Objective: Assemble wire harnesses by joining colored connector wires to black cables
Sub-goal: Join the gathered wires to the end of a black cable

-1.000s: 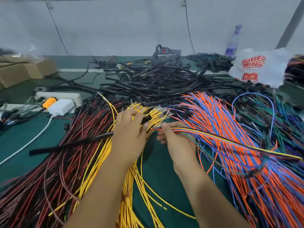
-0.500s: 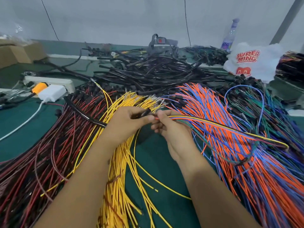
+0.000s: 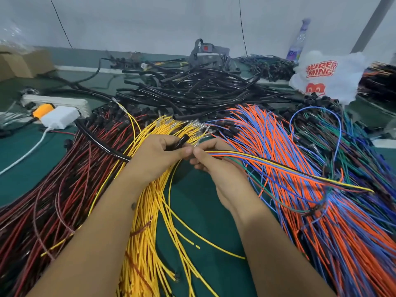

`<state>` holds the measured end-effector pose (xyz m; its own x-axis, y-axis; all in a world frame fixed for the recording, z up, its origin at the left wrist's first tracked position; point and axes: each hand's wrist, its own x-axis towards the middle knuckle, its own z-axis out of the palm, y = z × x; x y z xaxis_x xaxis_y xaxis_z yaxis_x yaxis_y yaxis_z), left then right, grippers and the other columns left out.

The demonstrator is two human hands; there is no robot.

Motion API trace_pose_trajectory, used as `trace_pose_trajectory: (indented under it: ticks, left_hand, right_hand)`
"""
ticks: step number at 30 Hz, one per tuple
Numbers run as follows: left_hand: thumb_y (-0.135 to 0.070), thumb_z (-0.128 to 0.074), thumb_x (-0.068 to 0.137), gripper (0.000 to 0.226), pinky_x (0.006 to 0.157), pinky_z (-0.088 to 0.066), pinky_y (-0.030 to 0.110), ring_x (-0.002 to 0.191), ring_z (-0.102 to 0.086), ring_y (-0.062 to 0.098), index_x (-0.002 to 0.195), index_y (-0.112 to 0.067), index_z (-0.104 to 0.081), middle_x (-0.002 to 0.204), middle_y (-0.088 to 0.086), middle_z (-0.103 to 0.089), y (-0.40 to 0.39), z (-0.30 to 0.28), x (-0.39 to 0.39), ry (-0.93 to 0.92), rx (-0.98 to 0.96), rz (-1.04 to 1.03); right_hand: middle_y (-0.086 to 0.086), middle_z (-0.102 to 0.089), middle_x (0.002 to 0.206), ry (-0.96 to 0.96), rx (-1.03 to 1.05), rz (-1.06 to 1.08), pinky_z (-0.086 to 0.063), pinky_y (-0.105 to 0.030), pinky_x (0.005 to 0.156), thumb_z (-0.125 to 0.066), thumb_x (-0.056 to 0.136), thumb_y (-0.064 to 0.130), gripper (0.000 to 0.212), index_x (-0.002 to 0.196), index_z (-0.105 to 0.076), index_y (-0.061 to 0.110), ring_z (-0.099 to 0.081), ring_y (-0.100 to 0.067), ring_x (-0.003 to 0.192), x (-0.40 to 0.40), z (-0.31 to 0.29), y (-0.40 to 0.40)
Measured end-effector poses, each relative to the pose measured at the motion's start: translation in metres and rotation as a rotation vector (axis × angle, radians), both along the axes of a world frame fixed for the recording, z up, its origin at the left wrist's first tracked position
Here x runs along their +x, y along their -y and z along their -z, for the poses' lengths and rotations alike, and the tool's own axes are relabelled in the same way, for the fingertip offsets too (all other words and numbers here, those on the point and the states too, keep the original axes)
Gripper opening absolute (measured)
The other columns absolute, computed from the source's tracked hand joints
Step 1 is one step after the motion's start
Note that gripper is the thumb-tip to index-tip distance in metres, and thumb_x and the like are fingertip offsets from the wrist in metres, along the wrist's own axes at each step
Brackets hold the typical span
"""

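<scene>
My left hand grips a black cable; its open end sticks up between thumb and fingers, and the rest trails left over the red and black wires. My right hand pinches a thin bundle of colored wires, yellow, blue, orange, green and black, running off to the right. The bundle's tips meet my left fingertips just below the cable's end. Under both hands lies a fan of yellow wires.
A heap of black cables fills the back of the green table. Orange and blue wires spread right, green and blue wires beyond them. A power strip with a white adapter, cardboard boxes, a white bag and a bottle stand around.
My hands have come together, so the colored bundle's tips now reach the cable end. The black cable has swung from pointing left and low to trailing up and left across the red wires.
</scene>
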<state>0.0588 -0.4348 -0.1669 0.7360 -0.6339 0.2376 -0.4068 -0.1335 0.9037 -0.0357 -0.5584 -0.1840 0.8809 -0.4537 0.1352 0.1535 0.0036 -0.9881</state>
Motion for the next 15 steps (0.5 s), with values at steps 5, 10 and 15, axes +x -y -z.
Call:
trace_pose_trajectory:
  ticks: [5, 10, 15]
  left_hand:
    - [-0.019, -0.072, 0.084, 0.007, 0.079, -0.051, 0.021, 0.080, -0.067, 0.008, 0.087, -0.023, -0.075, 0.082, 0.000, -0.074, -0.0014, -0.0007, -0.0018, -0.033, -0.004, -0.031]
    - [-0.016, -0.074, 0.080, 0.016, 0.079, -0.049, 0.023, 0.079, -0.062, 0.010, 0.088, -0.029, -0.074, 0.089, 0.008, -0.074, -0.0043, -0.0036, -0.0012, -0.056, -0.049, -0.028]
    - [-0.012, -0.073, 0.082, 0.014, 0.083, -0.050, 0.020, 0.087, -0.067, 0.010, 0.090, -0.024, -0.074, 0.088, 0.000, -0.074, -0.0020, -0.0020, -0.0038, -0.013, -0.044, -0.077]
  right_hand:
    - [-0.002, -0.071, 0.070, 0.000, 0.059, 0.025, -0.052, -0.025, 0.070, -0.064, 0.091, 0.010, 0.009, 0.083, -0.067, 0.014, -0.068, -0.011, 0.072, 0.0025, 0.0018, 0.0016]
    - [-0.001, -0.069, 0.065, -0.013, 0.188, 0.063, -0.052, -0.028, 0.074, -0.064, 0.092, 0.011, 0.013, 0.080, -0.068, 0.014, -0.067, -0.012, 0.067, 0.0085, 0.0008, 0.0021]
    - [-0.001, -0.070, 0.069, 0.054, 0.156, -0.012, -0.053, -0.022, 0.069, -0.060, 0.093, 0.007, 0.017, 0.079, -0.065, 0.014, -0.067, -0.011, 0.071, 0.0073, 0.0032, 0.0023]
